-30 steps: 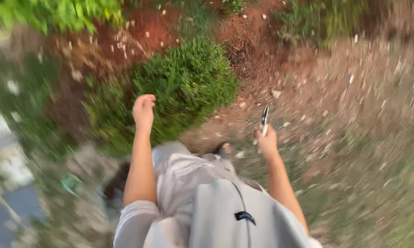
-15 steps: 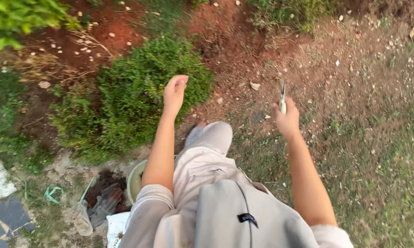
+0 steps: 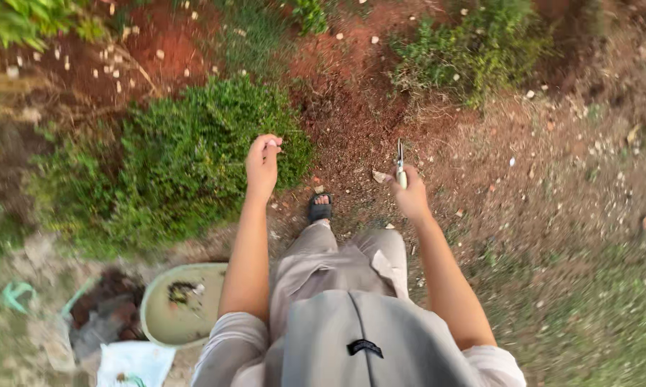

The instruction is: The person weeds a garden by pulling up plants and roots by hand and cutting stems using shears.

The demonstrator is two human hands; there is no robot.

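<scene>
**Shears in the right hand, bush under the left**

Head view: the person stands on reddish bare soil, looking down past a pale grey shirt and trousers to one sandalled foot (image 3: 320,208). The right hand (image 3: 411,197) is closed in a fist around the handles of a small pair of garden shears (image 3: 400,163), whose blades point up and away from the body and look closed or nearly so. The left hand (image 3: 263,163) hovers over the right edge of a low, dense green bush (image 3: 183,161), fingers curled with the fingertips pinched together; whether anything sits between them is too small to tell.

The shears look light, stiff and metal, with sharp blades; the safe place to take hold is the handles, as the fist does now. The bush's twigs appear thin, springy and soft-leaved, so a light pinch near a tip should be enough to steady one.

Behind the left arm, near the feet, a round pale green basin (image 3: 183,304) sits on the ground with a little debris in it, beside a white bag (image 3: 131,364).
</scene>
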